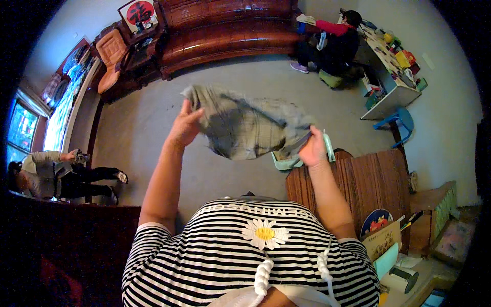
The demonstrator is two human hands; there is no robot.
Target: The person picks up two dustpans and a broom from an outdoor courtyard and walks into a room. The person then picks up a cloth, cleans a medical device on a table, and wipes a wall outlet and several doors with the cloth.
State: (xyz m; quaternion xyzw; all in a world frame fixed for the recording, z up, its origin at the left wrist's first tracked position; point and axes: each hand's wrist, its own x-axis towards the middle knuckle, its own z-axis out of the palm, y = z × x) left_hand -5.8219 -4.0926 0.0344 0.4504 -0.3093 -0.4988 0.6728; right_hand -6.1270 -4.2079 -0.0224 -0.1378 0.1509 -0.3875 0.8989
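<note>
A grey plaid cloth item, perhaps a garment (245,126), is stretched in the air in front of my body, blurred by motion. My left hand (188,122) grips its upper left end between thumb and fingers. At the other end, my right hand (312,146) pinches the cloth's darker edge. Folds hang between the two hands, above the grey floor. Behind my right hand, a light green plastic dustpan or tray (285,163) is partly hidden.
A striped wooden table (353,184) stands at the right, near a blue stool (401,124). One person (333,42) sits by a cluttered desk (402,92); another person (50,174) is at the left, holding a camera. A wooden sofa (230,42) lines the back.
</note>
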